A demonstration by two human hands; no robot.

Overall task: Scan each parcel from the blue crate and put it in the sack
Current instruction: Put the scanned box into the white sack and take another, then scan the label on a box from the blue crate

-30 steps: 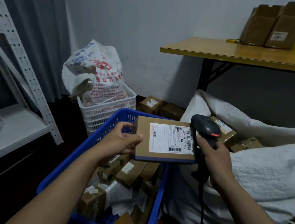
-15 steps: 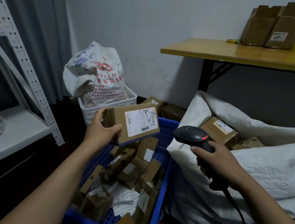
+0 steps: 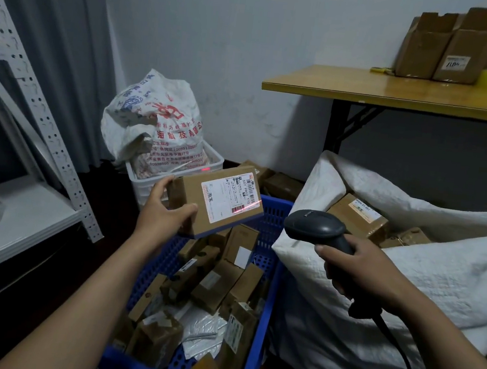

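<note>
brown parcel [image 3: 216, 202], white label | blue perforated crate [image 3: 264, 308] | white sack [image 3: 437, 282] | black scanner [image 3: 319, 228]

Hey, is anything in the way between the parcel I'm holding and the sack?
Only your own right hand with the scanner, which sits between the parcel in your left hand and the sack. The sack's mouth is open; nothing else visible blocks it.

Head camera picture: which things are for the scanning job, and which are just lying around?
For the job: brown cardboard parcel with white label, in left hand; black handheld scanner, in right hand; blue plastic crate; white woven sack.
Lying about: printed white bag; white plastic basket; wooden table; open cardboard boxes; white metal shelf.
</note>
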